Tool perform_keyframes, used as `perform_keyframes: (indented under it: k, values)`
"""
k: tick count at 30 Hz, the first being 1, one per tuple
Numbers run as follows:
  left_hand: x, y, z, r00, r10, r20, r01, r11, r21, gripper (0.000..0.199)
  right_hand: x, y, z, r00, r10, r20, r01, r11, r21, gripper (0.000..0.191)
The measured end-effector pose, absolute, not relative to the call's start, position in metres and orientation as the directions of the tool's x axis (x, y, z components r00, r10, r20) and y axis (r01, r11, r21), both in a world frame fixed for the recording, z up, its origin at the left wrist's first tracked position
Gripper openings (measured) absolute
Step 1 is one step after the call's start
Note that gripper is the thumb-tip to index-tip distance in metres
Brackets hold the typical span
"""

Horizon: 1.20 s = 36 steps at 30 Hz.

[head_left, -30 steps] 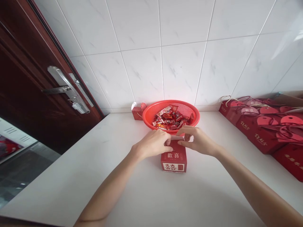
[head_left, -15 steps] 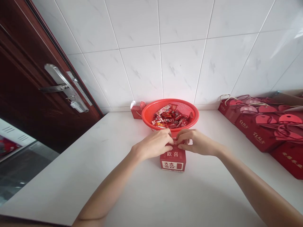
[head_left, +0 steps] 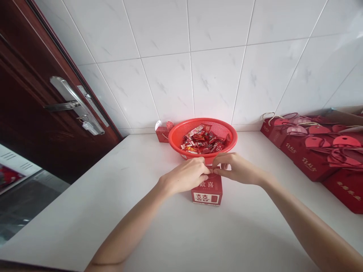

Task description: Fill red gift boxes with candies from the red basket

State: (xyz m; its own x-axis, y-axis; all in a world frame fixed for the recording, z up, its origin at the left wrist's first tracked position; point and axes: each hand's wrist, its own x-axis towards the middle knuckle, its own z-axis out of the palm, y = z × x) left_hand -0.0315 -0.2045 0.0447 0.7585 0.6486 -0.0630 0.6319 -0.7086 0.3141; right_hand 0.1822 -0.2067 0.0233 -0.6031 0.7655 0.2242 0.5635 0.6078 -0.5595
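A small red cardboard gift box [head_left: 206,190] with Chinese characters and a white label panel on its front stands upright before me. My left hand [head_left: 195,170] is closed, its thumb and fingers pinching at the top of the box from the left. From the right, my right hand [head_left: 228,166] pinches the same spot with thumb and forefinger. The fingertips of the two hands nearly meet there and partly hide the box's top closure. Just behind the hands sits a red plastic basket [head_left: 176,142] holding several wrapped sweets [head_left: 202,139].
On the right, several red gift boxes with cord handles [head_left: 306,155] stand in rows against the tiled wall [head_left: 215,83]. Another small red box [head_left: 162,134] is left of the basket. A dark wooden door [head_left: 31,98] with a metal handle borders the white table [head_left: 113,196].
My fingertips have shifted slightly at the box top, covering more of the upper flap. The box stays in place; the view has moved a little.
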Motion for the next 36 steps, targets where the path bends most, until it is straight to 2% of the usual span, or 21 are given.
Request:
perform_keyframes:
  k: [4,11,19,23,30,36]
  values:
    - [-0.028,-0.207,0.044,0.782,0.622,-0.039,0.606,-0.745,0.277,0.033,0.185,-0.207,0.025,-0.584,0.778,0.234,0.569,0.597,-0.565,0.016]
    - [-0.026,-0.210,0.042,0.745,0.667,-0.035,0.651,-0.714,0.257,0.031,0.193,-0.205,0.027,-0.559,0.793,0.241,0.587,0.584,-0.561,0.016]
    - [-0.024,-0.206,0.042,0.779,0.627,-0.005,0.598,-0.741,0.306,0.024,0.200,-0.204,0.028,-0.546,0.804,0.237,0.596,0.572,-0.564,0.015]
    - [-0.021,-0.204,0.048,0.765,0.642,-0.045,0.623,-0.721,0.304,0.026,0.202,-0.206,0.031,-0.536,0.811,0.234,0.611,0.564,-0.555,0.015]
    - [-0.009,-0.205,0.063,0.779,0.608,-0.154,0.626,-0.770,0.128,0.027,0.206,-0.207,0.036,-0.534,0.817,0.219,0.614,0.553,-0.563,0.014]
    - [-0.001,-0.194,0.070,0.780,0.568,-0.263,0.619,-0.763,0.188,0.023,0.205,-0.210,0.042,-0.519,0.825,0.223,0.629,0.546,-0.553,0.015]
